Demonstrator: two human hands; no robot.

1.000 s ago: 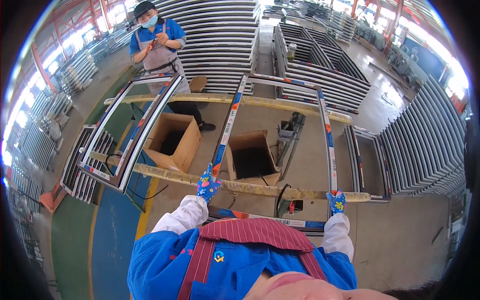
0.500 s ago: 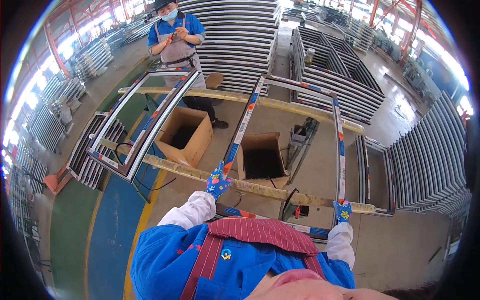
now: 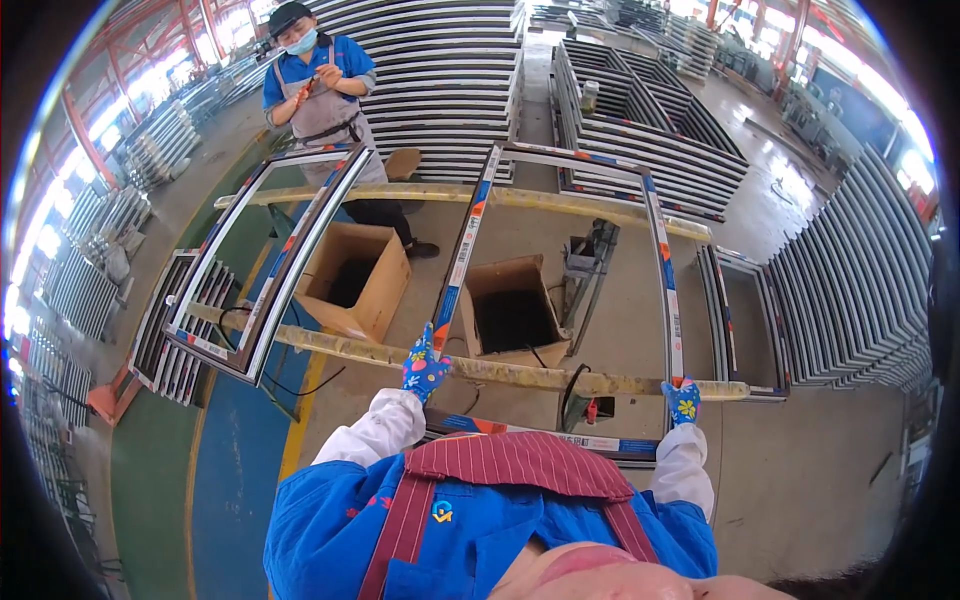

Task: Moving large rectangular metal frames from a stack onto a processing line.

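A rectangular window frame (image 3: 661,262), with dark edges and coloured tape strips, lies across two padded rails in front of me. My left hand (image 3: 426,372), in a blue flowered glove, grips its left side bar near the front rail (image 3: 520,377). On the right side bar, my right hand (image 3: 684,401) in a matching glove is closed around the metal. The near end of the frame reaches my apron and is partly hidden by it. To the left, a second frame (image 3: 262,318) rests on the same rails, untouched by my hands.
Two open cardboard boxes, one (image 3: 380,290) at left and one (image 3: 545,335) at centre, stand under the rails. A masked co-worker (image 3: 318,85) stands at the far left, hands together. Stacked frames rise behind (image 3: 440,100) and at right (image 3: 850,290). A black cable (image 3: 310,390) hangs at left.
The whole scene has shifted slightly left in the picture as my head moved. Both my hands keep their hold on the frame, and the co-worker stays in place.
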